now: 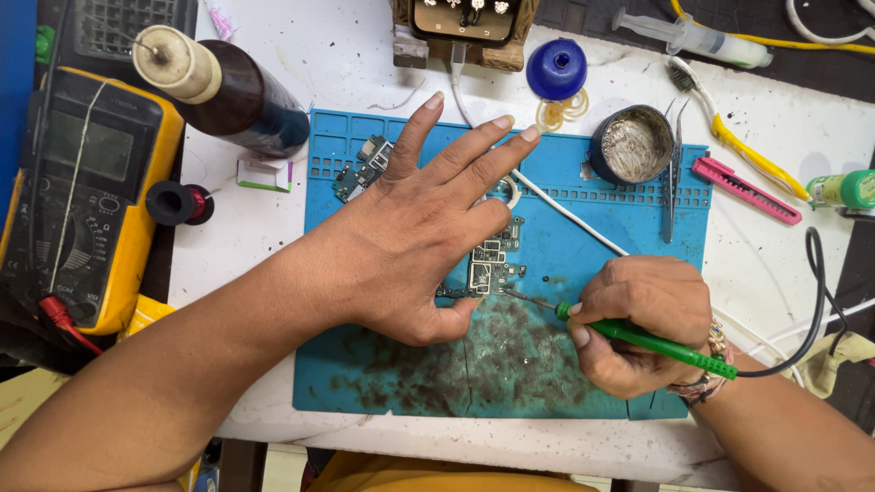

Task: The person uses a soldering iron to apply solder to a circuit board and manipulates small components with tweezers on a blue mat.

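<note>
Bare forearms without sleeves; a beaded bracelet [706,369] circles the right wrist.

Matt, probably rubber mat [629,228], stained.

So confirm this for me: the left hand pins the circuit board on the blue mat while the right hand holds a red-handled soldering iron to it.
Not quite. The head view shows the soldering iron in the right hand has a green handle, not red. The left hand does pin the circuit board on the blue mat.
</note>
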